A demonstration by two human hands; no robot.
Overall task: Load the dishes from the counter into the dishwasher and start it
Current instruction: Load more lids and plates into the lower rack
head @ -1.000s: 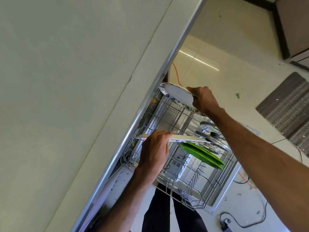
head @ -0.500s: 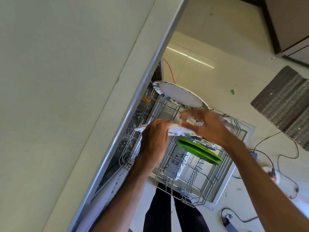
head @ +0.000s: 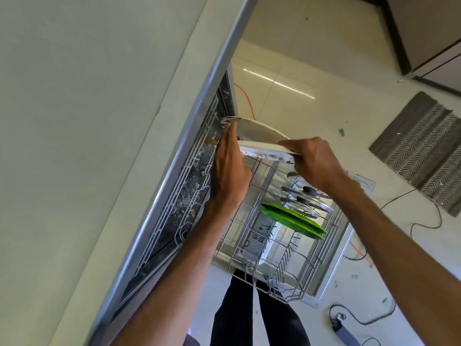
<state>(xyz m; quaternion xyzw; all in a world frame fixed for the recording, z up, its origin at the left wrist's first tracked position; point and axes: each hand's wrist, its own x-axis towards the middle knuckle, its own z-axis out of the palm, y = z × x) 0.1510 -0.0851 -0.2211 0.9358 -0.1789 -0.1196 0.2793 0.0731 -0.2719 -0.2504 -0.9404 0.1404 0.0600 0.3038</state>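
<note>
Carefully is how we want to seat this white plate (head: 264,151). It hangs over the far end of the lower rack (head: 274,273), just below the edge of the surface (head: 74,121) and just in front of a second white plate (head: 257,128). The two are so close that we cannot tell whether they touch.

Our right hand (head: 315,166) has its fingers (head: 294,149) clamped on the plate's right rim. Our left hand (head: 230,176) lays its fingers (head: 230,136) nearly straight up the plates' left edges, bracing rather than gripping as far as we can see; the thumb is hidden.

We judge that the plate should go down rim first between two tines, parallel to its neighbour. The right hand should carry the weight, and the left should only guide and stop the other plate from tipping. Neither should let go until the rim sits in the wires.

We see the plate almost edge-on, with the patterned rim turned toward us. Its long line runs from the upper left by the dishwasher opening down to the right, roughly parallel to the green plates (head: 294,219) and glass lids (head: 305,202) standing nearer us.
</note>
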